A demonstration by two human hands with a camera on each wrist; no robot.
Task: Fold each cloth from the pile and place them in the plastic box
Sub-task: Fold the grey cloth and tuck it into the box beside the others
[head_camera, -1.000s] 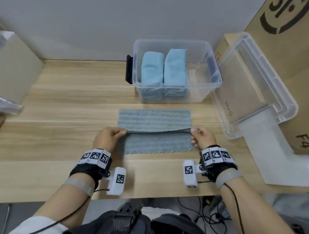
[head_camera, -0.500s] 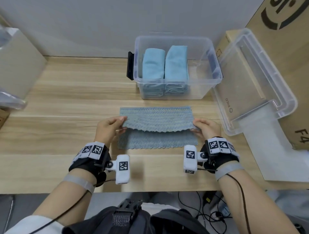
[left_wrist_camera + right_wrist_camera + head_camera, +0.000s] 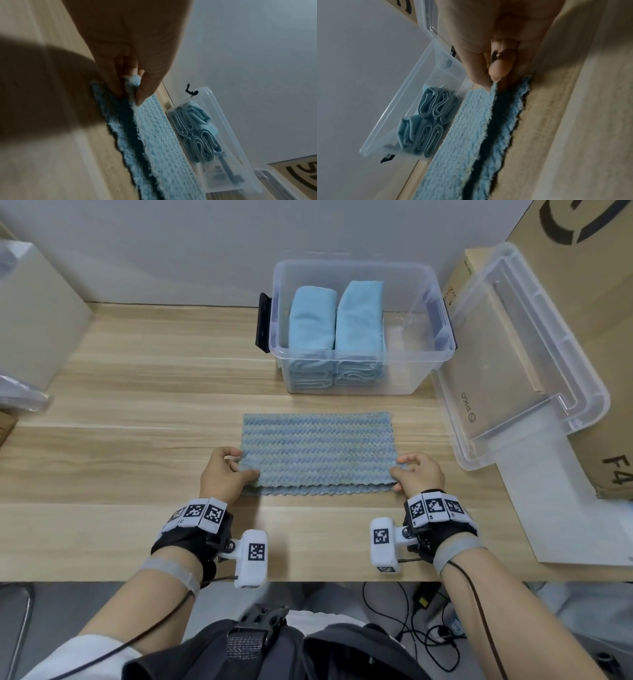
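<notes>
A blue-grey knitted cloth (image 3: pixel 317 451) lies folded in half on the wooden table (image 3: pixel 137 405), its top layer nearly covering the bottom one. My left hand (image 3: pixel 236 474) pinches the near left corner of the top layer, which shows between thumb and fingers (image 3: pixel 132 83) in the left wrist view. My right hand (image 3: pixel 407 474) pinches the near right corner (image 3: pixel 494 83). Both corners hang just above the lower layer. Behind the cloth stands the clear plastic box (image 3: pixel 359 368) with several folded light blue cloths (image 3: pixel 337 320) inside, also seen through its wall (image 3: pixel 193 129) (image 3: pixel 428 117).
The box's clear lid (image 3: pixel 520 364) leans against a large cardboard box (image 3: pixel 582 285) at the right. A white sheet (image 3: pixel 565 508) lies on the table's right side. A pale box (image 3: pixel 30 313) stands at the far left. Cables hang below the table's near edge.
Both hands have drawn the top layer's edge toward me, from mid-cloth almost down to the near edge of the bottom layer. The fold has widened.
</notes>
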